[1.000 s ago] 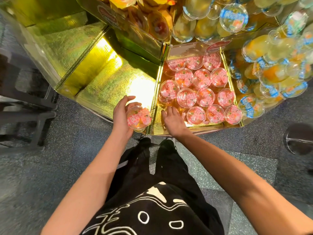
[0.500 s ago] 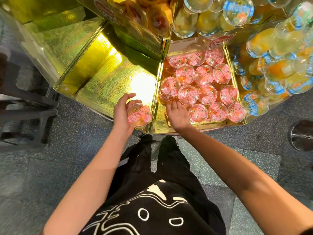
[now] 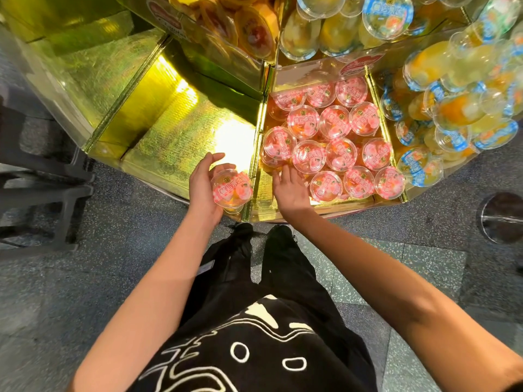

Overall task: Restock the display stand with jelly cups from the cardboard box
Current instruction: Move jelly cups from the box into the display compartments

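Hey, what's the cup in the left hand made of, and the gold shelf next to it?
Cup: likely clear glossy plastic; orange jelly shows through its wall. Its pink printed lid looks like thin film. Shelf: probably gold foil over cardboard, going by the textured shine and glare.

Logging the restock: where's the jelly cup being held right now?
Head view, centre: the jelly cup is gripped in the left hand, at the gold shelf front edge, just left of the compartment of pink-lidded cups.

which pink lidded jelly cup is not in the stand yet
The pink-lidded jelly cup gripped in the left hand, outside the gold compartment; the other pink cups sit packed inside it.
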Available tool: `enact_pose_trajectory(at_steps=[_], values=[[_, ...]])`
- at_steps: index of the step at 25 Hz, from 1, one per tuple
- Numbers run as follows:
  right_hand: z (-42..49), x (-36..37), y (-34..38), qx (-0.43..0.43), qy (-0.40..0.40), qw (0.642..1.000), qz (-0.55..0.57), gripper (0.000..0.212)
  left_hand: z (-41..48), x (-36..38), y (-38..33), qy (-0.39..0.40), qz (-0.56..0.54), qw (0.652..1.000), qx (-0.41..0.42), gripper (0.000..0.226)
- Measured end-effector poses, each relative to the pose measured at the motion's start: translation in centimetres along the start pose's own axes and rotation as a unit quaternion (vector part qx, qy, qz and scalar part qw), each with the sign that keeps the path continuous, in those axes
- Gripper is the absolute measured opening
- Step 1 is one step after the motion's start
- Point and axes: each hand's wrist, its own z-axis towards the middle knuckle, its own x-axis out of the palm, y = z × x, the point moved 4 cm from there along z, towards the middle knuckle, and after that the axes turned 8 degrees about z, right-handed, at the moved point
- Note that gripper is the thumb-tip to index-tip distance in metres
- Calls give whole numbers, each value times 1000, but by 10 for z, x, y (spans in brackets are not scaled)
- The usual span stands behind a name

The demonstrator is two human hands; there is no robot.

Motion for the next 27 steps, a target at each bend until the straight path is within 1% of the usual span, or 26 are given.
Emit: enact_pose_trajectory(at_steps=[1,2,3,4,5,6,7,8,9,12,16,17,18,20,21,23,25,27], values=[[-8,-4,2,5,6,999,52,73,0,1,1,1,5,1000,1,23],[-18,-7,1,10,-5,993,116,70,0,3,1,3,11,1000,3,23],[-30,-10,-2,11,-46,982,184,65,0,5,2,6,18,1000,7,22],[-46,-13,-6,5,-110,959,262,63,-1,9,3,11,30,999,13,21],[-64,-17,-8,-3,-157,926,344,67,-2,15,4,18,48,998,22,20],[-80,-22,-8,-13,-167,889,427,76,-4,23,5,26,67,997,33,18],[-90,-24,-6,-29,-153,859,488,86,-6,32,8,35,86,995,44,17],[-96,-26,-4,-45,-132,842,521,91,-8,42,10,48,110,991,56,17],[-99,-27,-2,-55,-117,836,533,92,-9,51,15,67,139,986,66,18],[-102,-32,-6,-68,-130,835,530,84,-9,74,29,133,198,968,81,21],[-98,-35,-20,-69,-82,831,546,87,-7,81,39,157,227,957,86,25],[-95,-34,-23,-60,-76,839,536,86,-5,81,42,156,224,958,86,26],[-90,-31,-25,-48,-71,858,507,86,-3,81,44,152,216,961,86,27],[-77,-26,-28,-27,-78,920,384,82,1,73,45,129,204,967,87,28],[-70,-25,-29,-31,-84,943,321,79,3,68,44,107,199,971,80,29],[-56,-25,-31,-58,-75,959,266,75,5,55,40,65,178,980,61,26],[-45,-24,-36,-75,-57,965,245,73,8,45,37,43,155,986,49,22],[-40,-22,-38,-74,-66,971,217,73,10,38,34,31,135,989,42,18]])
